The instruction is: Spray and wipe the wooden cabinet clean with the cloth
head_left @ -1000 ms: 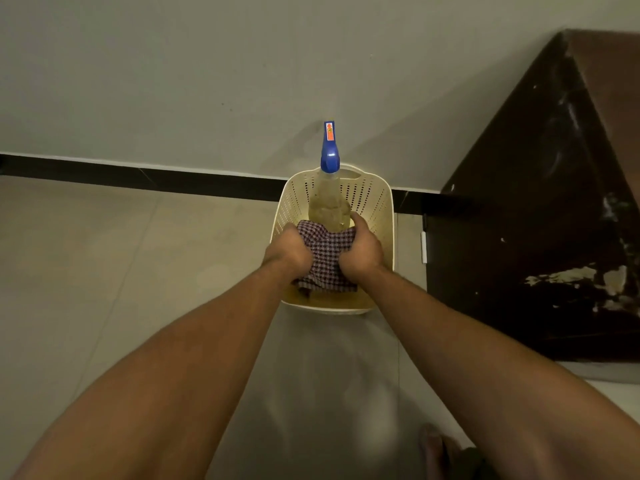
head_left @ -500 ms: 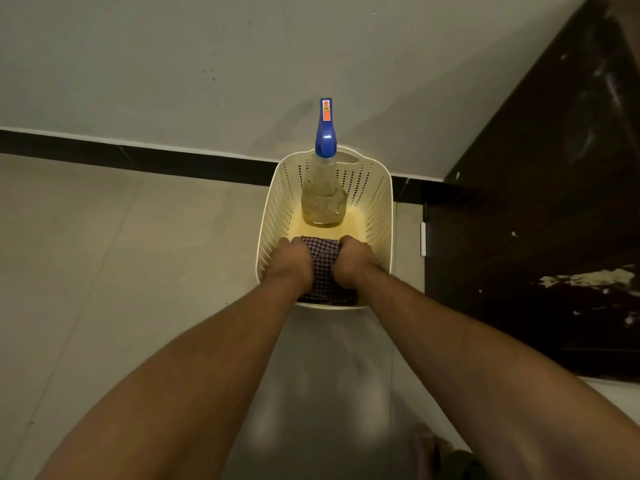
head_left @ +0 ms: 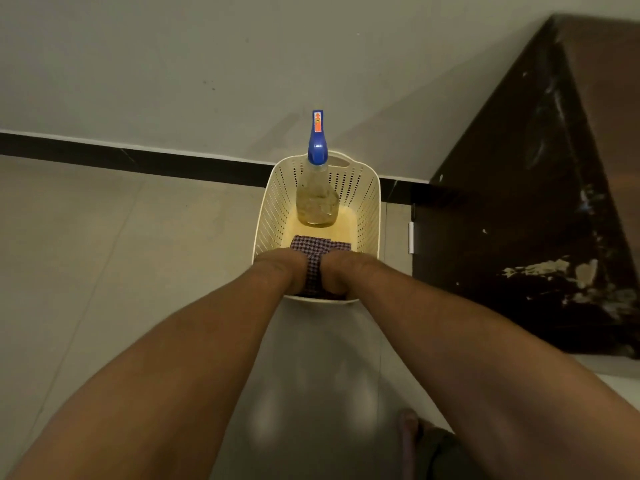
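Reaching into the basket (head_left: 375, 202) for the cloth (head_left: 317, 249), left hand (head_left: 278, 271) and right hand (head_left: 348, 271) against its two sides.
Lies bunched at the basket's near end, between both hands and equally close to each, visible strip running away toward the spray bottle (head_left: 317, 199) upright at the far end. Cannot tell finger curl: hidden below the wrists. Likely calls for a lift, then a swing right to the wooden cabinet (head_left: 519, 202).

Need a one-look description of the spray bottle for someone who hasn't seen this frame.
Left of the dark wooden cabinet, a cream perforated basket sits on the floor by the wall. The spray bottle stands upright at its far end, beyond the checked cloth. It is the only clear bottle, topped by a blue trigger head with an orange label.
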